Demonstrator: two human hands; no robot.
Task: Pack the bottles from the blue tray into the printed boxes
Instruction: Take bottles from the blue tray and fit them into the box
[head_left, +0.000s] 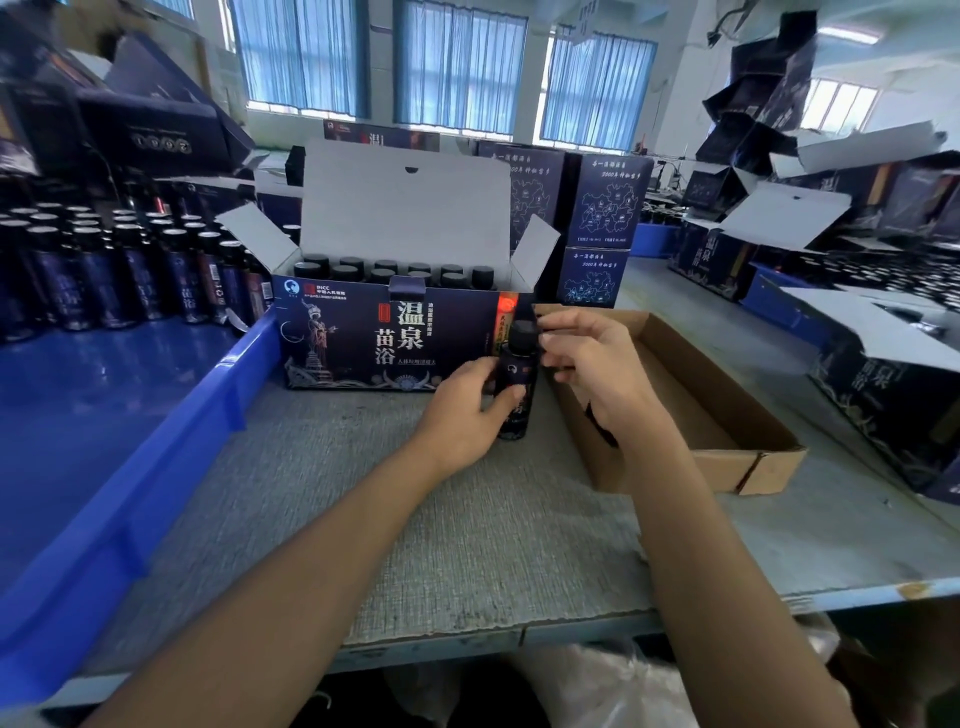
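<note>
Grey packing surface (467, 519), printed box (363, 343) looking nearly full.
Left grip (462, 410) wraps 1 bottle (519, 358), upright before the box's right end, while right grip (587, 358) pinches its cap; many bottles (130, 270) are left in the blue tray (156, 441).

Blue tray (156, 441): cut off at left and bottom edges.
Printed box (363, 343): bottles (382, 275) inside show caps (344, 272) only above its front wall.
Held bottle (515, 364): body partly hidden by left hand (462, 410); label blurred.
</note>
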